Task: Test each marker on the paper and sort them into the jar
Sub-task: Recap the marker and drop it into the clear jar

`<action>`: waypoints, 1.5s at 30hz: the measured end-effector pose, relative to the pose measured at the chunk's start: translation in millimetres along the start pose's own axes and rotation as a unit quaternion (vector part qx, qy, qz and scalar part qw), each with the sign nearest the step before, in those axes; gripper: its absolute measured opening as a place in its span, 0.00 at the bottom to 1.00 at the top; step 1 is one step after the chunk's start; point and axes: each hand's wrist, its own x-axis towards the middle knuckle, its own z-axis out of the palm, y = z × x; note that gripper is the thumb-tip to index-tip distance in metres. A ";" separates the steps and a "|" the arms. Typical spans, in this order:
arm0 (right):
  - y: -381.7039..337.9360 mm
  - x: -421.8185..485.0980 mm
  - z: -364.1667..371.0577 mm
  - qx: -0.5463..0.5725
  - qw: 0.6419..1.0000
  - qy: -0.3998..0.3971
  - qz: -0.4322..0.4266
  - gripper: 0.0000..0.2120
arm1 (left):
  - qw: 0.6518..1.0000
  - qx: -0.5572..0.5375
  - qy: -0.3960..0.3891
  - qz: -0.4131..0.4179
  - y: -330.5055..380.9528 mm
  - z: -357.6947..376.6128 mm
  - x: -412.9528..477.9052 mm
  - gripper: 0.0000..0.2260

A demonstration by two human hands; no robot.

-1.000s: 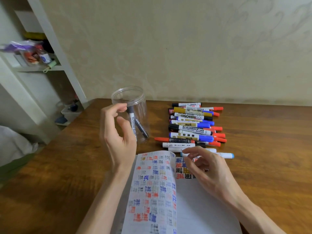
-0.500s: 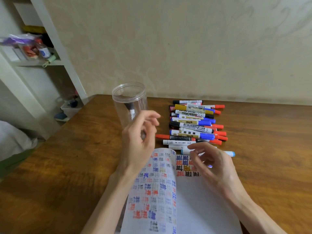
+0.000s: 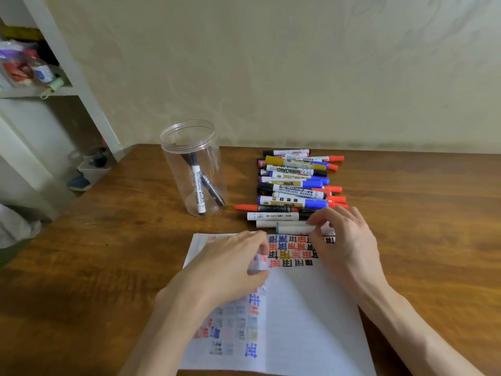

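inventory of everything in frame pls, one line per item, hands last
jar: one, clear plastic, open, upright on table left of the pile
markers in jar: two, white-barrelled and dark, leaning inside
marker pile: over a dozen, exact count unclear; mixed red, blue, black, yellow; table behind paper
nearest marker: one, white, at paper's far edge
paper: one white sheet, red, blue, black test marks, near table edge
table: one, brown wood
shelf unit: one, white, far left, clutter on it
left hand: on paper's left half, grip unclear
right hand: fingers pinch nearest marker
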 end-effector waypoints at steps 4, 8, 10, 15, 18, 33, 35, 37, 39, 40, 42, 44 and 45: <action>2.8 1.1 1.6 -0.047 0.999 0.004 -0.028 0.06 | 0.994 0.087 0.049 -0.037 9.8 4.3 16.9 0.10; 5.2 1.3 -2.0 -0.072 0.997 -0.029 -0.011 0.07 | 0.972 0.099 0.208 -0.054 13.7 21.6 42.7 0.05; 6.4 1.0 -1.9 -0.082 0.996 -0.044 -0.009 0.08 | 0.960 0.058 0.270 -0.040 9.3 32.7 49.9 0.02; 9.2 2.5 -1.5 -0.092 0.994 -0.054 -0.026 0.11 | 0.944 -0.052 0.320 0.058 -9.2 51.8 53.8 0.03; 14.0 5.7 -5.2 -0.104 0.993 -0.054 -0.023 0.12 | 0.938 -0.087 0.327 0.075 -10.6 52.1 54.1 0.03; 17.3 8.4 -6.4 -0.132 0.984 -0.044 -0.114 0.11 | 0.931 -0.096 0.344 0.080 -8.3 53.2 56.5 0.04; 14.6 8.3 -8.4 -0.134 0.981 -0.045 -0.132 0.11 | 0.922 -0.111 0.359 0.088 -8.2 52.6 55.3 0.04; 11.9 7.9 -10.8 -0.123 0.981 -0.048 -0.141 0.10 | 0.912 -0.131 0.376 0.096 -7.6 51.6 53.2 0.04; 10.7 9.1 -13.7 -0.104 0.983 -0.052 -0.144 0.09 | 0.901 -0.157 0.391 0.105 -6.4 50.0 51.8 0.03; 10.6 10.5 -15.0 -0.089 0.985 -0.056 -0.136 0.08 | 0.895 -0.170 0.398 0.110 -5.5 49.2 50.9 0.03; 8.9 13.4 -17.6 -0.019 0.994 -0.066 -0.087 0.06 | 0.882 -0.196 0.409 0.126 -3.5 47.1 49.6 0.04; 4.2 15.9 -22.4 0.156 0.984 -0.081 -0.010 0.04 | 0.877 -0.221 0.400 0.148 -1.4 45.3 47.8 0.04; 0.0 16.7 -25.8 0.263 0.960 -0.088 0.024 0.04 | 0.879 -0.233 0.385 0.157 0.3 44.9 46.8 0.05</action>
